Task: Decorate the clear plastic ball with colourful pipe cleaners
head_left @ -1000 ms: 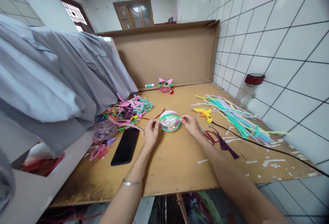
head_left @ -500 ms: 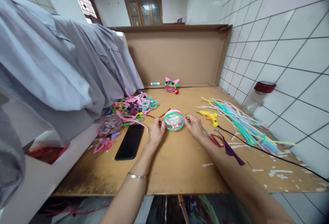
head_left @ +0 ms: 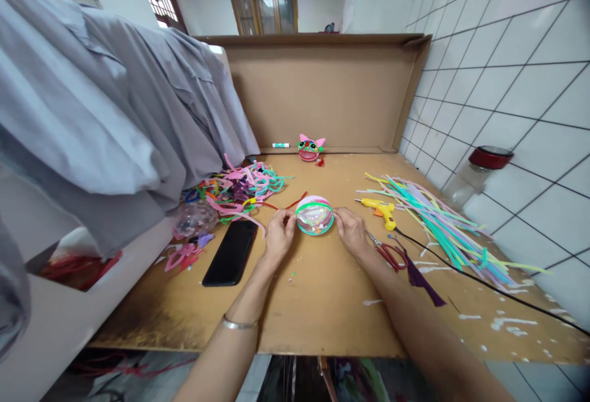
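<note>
Clear glossy plastic ball banded with fuzzy green pipe cleaner (head_left: 314,216), pinched between left hand (head_left: 278,236) and right hand (head_left: 351,230), grip unchanged mid-desk (head_left: 322,303).

both my forearms reach forward and converge, bare, with a thin metal bangle around my left wrist. my left hand (head_left: 278,237) sits palm-inward, fingers curled, its thumb and forefinger pinched together at the tip on the side facing my right hand. my right hand (head_left: 351,232) mirrors it just opposite, knuckles up, fingers bent, the fingertips drawn toward the left hand. the two hands are level with each other and near, not touching. my right fingertips look pinched as well, though from this angle i can't be sure. both wrists lie low and straight.
</note>
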### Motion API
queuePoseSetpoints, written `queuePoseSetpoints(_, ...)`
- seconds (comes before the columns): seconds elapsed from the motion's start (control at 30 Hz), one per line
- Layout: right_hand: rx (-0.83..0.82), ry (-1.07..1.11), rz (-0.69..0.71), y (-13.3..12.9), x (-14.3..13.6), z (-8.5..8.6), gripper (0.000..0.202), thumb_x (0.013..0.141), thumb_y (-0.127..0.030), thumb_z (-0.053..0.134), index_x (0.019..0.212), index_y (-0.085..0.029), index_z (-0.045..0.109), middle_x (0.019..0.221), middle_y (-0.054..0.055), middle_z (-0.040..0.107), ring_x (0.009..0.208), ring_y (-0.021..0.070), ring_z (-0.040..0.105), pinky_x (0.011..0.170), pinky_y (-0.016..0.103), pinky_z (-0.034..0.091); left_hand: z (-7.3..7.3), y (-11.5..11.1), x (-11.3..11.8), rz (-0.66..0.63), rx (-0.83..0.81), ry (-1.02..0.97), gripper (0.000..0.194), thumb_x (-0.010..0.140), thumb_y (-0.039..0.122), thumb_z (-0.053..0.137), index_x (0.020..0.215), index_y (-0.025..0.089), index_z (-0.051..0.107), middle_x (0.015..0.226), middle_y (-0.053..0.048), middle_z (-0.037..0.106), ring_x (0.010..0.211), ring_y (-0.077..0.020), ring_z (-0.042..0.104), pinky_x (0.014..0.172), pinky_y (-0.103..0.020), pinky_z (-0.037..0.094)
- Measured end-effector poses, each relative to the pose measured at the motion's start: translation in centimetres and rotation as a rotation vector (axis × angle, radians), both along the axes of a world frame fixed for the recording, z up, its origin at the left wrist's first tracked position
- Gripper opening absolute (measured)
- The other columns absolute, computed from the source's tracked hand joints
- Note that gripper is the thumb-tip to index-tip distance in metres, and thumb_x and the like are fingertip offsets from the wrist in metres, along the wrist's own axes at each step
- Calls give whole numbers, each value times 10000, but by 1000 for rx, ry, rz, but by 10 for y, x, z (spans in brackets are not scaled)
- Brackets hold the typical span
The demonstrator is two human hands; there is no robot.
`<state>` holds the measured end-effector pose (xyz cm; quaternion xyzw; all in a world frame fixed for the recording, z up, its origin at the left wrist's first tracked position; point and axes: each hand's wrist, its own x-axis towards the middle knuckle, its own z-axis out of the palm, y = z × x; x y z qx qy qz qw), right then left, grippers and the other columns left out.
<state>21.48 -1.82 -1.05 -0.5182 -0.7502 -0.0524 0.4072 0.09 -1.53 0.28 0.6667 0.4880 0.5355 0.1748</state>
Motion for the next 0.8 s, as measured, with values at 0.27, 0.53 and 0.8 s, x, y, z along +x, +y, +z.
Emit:
queuePoseSetpoints(0.27,-67,133,14,-1,0,-1,289,925,-242,393,961,-202,677,919,84,731,804,204,666,739,294,475,3,1,-4,-38,-82,-31,191,788,323,548,739,161,636,625,-12,610,571,-142,522,587,-246,417)
queuePoseSetpoints(0.53,-84,165,-24,0,-3,-4,254,905,-253,416,924,-198,663,883,97,725,782,222,662,727,307,467,2,3,-5,-61,-128,-74,173,756,287,558,743,154,667,679,-38,673,618,-156,571,608,-254,439)
queuePoseSetpoints(0.8,-122,318,-57,1,-2,-3,206,875,-283,460,874,-219,656,780,61,717,695,200,664,655,285,481,-7,10,-3,-116,-248,-299,151,684,290,645,726,145,652,683,-46,693,599,-151,610,610,-263,487)
